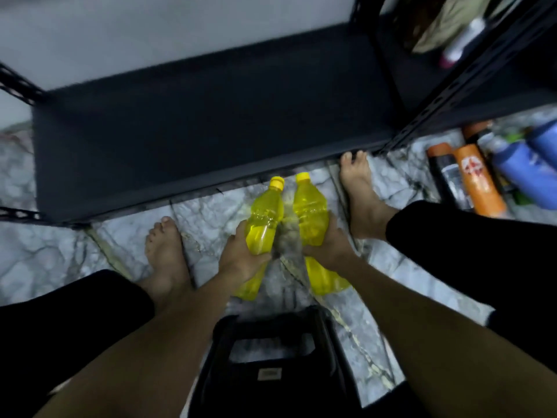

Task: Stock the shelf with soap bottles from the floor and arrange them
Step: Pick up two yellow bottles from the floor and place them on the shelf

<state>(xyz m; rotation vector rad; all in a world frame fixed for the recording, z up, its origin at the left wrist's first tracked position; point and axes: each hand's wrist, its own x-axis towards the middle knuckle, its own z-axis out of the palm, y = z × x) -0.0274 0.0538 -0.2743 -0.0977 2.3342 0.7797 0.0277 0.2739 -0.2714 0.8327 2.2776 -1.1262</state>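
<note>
Left hand (241, 256) is wrapped round the middle of one yellow soap bottle (266, 212), right hand (330, 245) gripping a 2nd yellow bottle (310, 209) the same way. Both bottles sit side by side, nearly touching, yellow caps pointing at the front edge of the black shelf (196, 122) and just short of it, over the marble floor (60, 254) btw my bare feet (164, 251). Can't tell if they're lifted or resting on the floor. Black stool (229, 387) right below me. Over at the right, past the shelf's front corner post, an orange bottle (479, 182) & blue bottles (518, 167) lie on the floor
</note>
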